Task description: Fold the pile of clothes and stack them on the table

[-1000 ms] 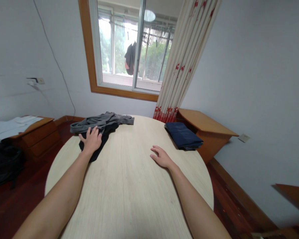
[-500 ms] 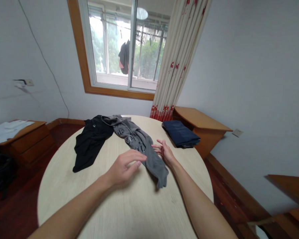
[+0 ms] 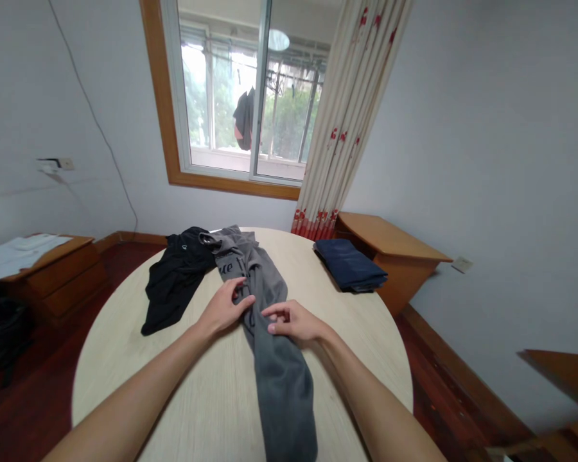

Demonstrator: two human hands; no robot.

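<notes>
A grey garment with dark lettering [image 3: 274,359] lies stretched along the round pale wooden table [image 3: 125,333], reaching from the table's far side toward me. My left hand [image 3: 224,308] rests on its left edge with the fingers curled onto the cloth. My right hand [image 3: 293,321] lies on the garment's middle, fingers bent and pinching the fabric. A black garment [image 3: 178,279] lies crumpled to the left of the grey one, touching it at the far end.
A folded dark blue garment [image 3: 349,264] sits at the table's right far edge. A wooden side table [image 3: 395,240] stands behind it by the flowered curtain [image 3: 347,122]. A low cabinet with white cloth [image 3: 33,253] is at the left wall.
The grey garment was pulled off the black one and drawn toward me across the table. Both hands came together onto it.
</notes>
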